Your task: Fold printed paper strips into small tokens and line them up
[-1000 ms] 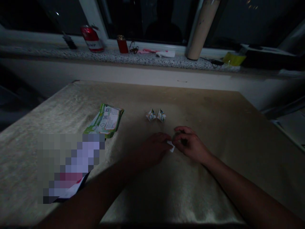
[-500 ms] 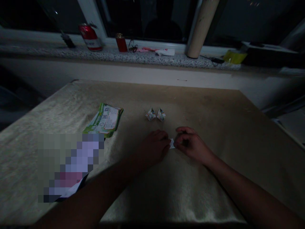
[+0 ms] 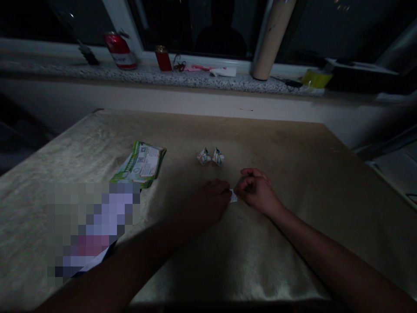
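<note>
Dark windows (image 3: 195, 26) are standing behind a table (image 3: 302, 165) with a dull gold sheen. A small white piece (image 3: 233, 197) is lying low over it, between the two hands. The left hand (image 3: 213, 202) is pinching its left side; the right hand (image 3: 257, 191) is curling its fingertips at the other edge, though whether they are gripping it, I cannot tell. Just beyond, two small folded shapes (image 3: 210, 157) are sitting side by side. Farther left, a green-and-white packet (image 3: 143, 165) is lying flat; on the sill (image 3: 189, 81), a red can (image 3: 120, 51) is standing.
</note>
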A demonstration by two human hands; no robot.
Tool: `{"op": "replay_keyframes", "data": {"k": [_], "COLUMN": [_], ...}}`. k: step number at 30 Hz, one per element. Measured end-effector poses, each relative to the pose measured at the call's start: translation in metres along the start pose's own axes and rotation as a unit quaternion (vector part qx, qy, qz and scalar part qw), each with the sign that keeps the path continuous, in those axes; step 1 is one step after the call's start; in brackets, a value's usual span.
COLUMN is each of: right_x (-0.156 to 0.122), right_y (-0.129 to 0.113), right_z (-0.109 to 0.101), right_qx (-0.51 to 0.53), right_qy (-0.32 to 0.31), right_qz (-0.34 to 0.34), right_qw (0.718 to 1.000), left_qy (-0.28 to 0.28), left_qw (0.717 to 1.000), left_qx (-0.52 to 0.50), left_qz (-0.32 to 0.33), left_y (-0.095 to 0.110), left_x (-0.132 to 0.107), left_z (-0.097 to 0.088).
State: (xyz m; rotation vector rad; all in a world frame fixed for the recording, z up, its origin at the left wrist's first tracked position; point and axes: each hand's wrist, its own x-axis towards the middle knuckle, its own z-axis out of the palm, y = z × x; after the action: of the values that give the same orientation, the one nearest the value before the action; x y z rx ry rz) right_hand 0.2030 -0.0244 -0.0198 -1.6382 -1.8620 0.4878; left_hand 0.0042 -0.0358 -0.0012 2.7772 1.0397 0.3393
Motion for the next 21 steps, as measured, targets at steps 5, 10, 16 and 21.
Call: {"op": "replay_keyframes", "data": {"k": [5,10,16,21], "right_x": [0.004,-0.002,-0.011,-0.009], "right_y": [0.003,0.006,0.006,0.009], "right_z": [0.004,-0.006,-0.016,-0.011], "right_qx": [-0.01,0.024,0.044,0.036], "right_qy": [0.018,-0.05,-0.089,-0.07], "right_qz": [-0.047,-0.124,-0.114,-0.091], "right_qw": [0.999,0.991,0.988,0.993], "left_qy": [0.018,0.042,0.053,0.05], "left_qw": [1.0,0.998,0.994,0.995], "left_qx": [-0.009,-0.038,-0.06,-0.075], "left_qz": [0.009,-0.017,-0.067,-0.049], "left_y": [-0.004,-0.008,-0.011,-0.012], "left_x": [-0.001,-0.003,-0.003,-0.004], "left_z": [0.002,0.002,0.0,0.005]}}
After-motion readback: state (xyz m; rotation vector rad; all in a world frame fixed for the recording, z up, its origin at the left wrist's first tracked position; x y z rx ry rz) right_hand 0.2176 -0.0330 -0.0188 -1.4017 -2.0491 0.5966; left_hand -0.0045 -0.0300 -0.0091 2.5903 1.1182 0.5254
